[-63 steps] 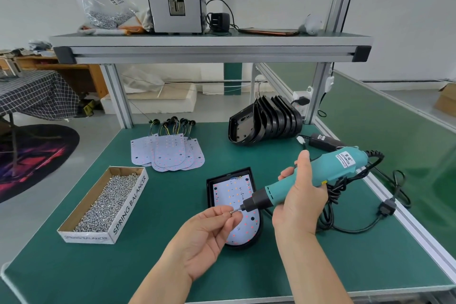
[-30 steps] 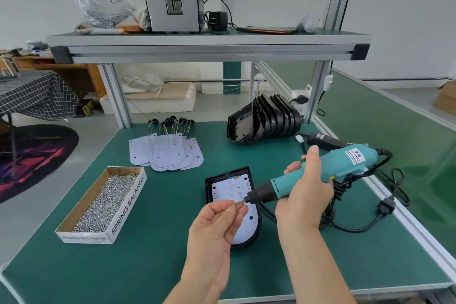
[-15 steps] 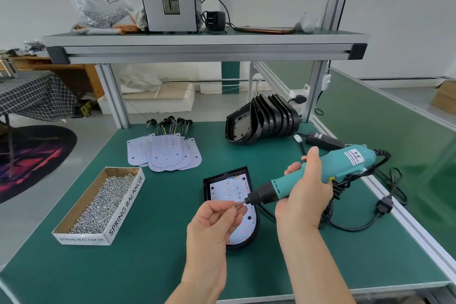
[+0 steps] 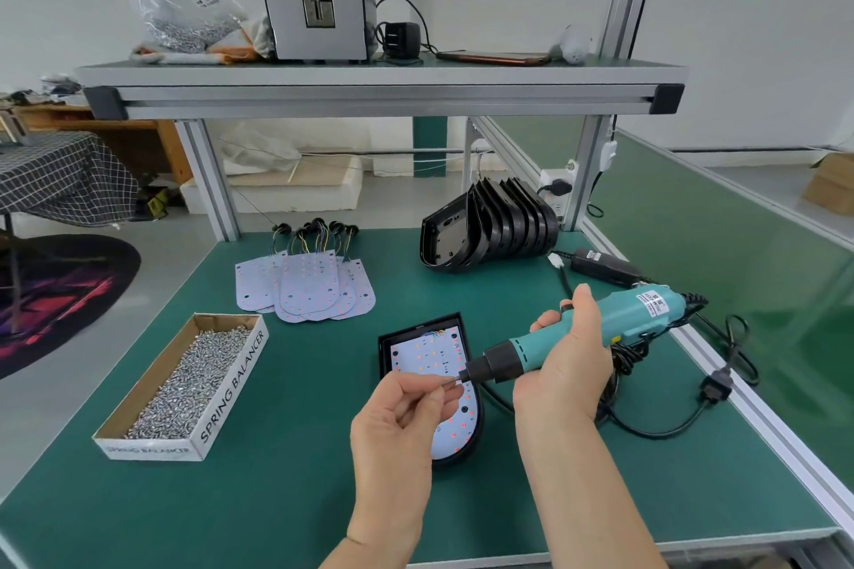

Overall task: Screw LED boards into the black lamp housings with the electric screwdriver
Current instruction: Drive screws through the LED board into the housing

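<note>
Teal plastic electric screwdriver (image 4: 596,337) lies nearly level in your right hand (image 4: 568,377), fingers wrapped round its body. Your left hand (image 4: 397,420) pinches what looks like a small silver screw (image 4: 450,380) at the bit tip. You are loading the screw, I judge. Next, stand the driver over a hole in the white LED board (image 4: 427,356), which sits in the black lamp housing (image 4: 420,329) beneath your hands. Your open cardboard box (image 4: 233,377), well to the left, holds loose silver screws (image 4: 185,379).

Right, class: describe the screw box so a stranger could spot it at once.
On the green workbench, look to the near left corner. A shallow open cardboard box lies there, nearer than the fanned LED boards. Its heap of silver screws and SPRING BALANCER on its white side set it apart.
</note>
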The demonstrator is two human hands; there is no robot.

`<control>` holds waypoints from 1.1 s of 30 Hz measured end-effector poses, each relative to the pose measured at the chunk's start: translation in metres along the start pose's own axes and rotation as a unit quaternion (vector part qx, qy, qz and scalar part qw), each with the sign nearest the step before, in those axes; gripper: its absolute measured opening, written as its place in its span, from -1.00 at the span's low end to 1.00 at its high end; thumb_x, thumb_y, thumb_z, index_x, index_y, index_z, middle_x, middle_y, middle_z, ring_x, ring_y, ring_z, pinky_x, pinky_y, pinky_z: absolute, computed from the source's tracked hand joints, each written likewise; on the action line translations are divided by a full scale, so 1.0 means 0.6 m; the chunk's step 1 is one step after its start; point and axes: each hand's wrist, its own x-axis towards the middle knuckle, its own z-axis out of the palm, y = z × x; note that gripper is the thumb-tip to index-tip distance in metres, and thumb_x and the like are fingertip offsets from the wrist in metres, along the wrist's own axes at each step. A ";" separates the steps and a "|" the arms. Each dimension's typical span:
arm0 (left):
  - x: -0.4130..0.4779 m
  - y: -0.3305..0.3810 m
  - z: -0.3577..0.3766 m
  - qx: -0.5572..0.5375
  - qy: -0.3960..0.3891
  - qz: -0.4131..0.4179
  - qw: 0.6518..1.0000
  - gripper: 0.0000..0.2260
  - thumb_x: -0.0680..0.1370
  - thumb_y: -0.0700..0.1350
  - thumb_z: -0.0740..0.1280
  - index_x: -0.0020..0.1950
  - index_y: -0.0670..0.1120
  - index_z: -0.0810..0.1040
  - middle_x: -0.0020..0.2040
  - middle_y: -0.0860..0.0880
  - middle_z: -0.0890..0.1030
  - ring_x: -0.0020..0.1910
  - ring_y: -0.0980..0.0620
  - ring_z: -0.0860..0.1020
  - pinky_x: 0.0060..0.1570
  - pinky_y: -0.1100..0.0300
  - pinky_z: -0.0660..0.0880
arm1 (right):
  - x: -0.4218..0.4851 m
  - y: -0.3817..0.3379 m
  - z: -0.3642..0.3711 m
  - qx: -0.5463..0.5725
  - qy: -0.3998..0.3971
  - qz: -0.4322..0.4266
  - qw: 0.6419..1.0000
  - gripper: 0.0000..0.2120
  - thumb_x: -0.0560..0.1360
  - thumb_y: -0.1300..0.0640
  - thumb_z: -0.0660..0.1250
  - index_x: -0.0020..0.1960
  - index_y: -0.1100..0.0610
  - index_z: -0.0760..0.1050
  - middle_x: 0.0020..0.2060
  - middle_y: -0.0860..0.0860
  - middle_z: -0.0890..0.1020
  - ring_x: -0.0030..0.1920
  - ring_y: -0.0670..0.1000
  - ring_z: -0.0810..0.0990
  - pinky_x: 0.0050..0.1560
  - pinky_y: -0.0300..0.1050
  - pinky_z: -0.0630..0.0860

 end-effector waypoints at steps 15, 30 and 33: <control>0.016 0.000 -0.026 -0.026 -0.033 -0.018 0.999 -0.77 0.59 -0.41 0.29 0.17 -0.15 0.50 -0.06 -0.14 0.74 -0.01 -0.09 0.72 -0.04 0.29 0.59 | -0.006 -0.004 0.016 -0.006 -0.031 -0.029 0.999 -0.80 0.54 0.03 0.42 -0.17 0.04 0.44 -0.54 -0.17 0.52 -0.51 -0.15 0.49 -0.46 -0.36 0.45; 0.162 -0.025 -0.047 0.401 -0.009 -0.227 0.887 -0.53 0.41 0.06 0.53 0.04 -0.15 0.33 -0.10 0.00 0.45 -0.24 0.05 0.41 -0.35 0.17 0.30 | 0.037 0.024 0.057 -0.043 -0.066 -0.104 0.991 -0.81 0.53 0.03 0.43 -0.09 0.07 0.44 -0.52 -0.11 0.50 -0.48 -0.09 0.45 -0.42 -0.28 0.44; 0.175 -0.027 -0.029 0.389 -0.024 -0.244 0.888 -0.66 0.37 -0.03 0.51 -0.16 -0.16 0.38 -0.24 -0.03 0.43 -0.33 0.00 0.34 -0.35 0.22 0.26 | 0.050 0.039 0.078 -0.067 -0.085 -0.136 0.985 -0.78 0.51 0.02 0.45 -0.14 0.06 0.43 -0.51 -0.05 0.51 -0.47 -0.06 0.45 -0.43 -0.28 0.42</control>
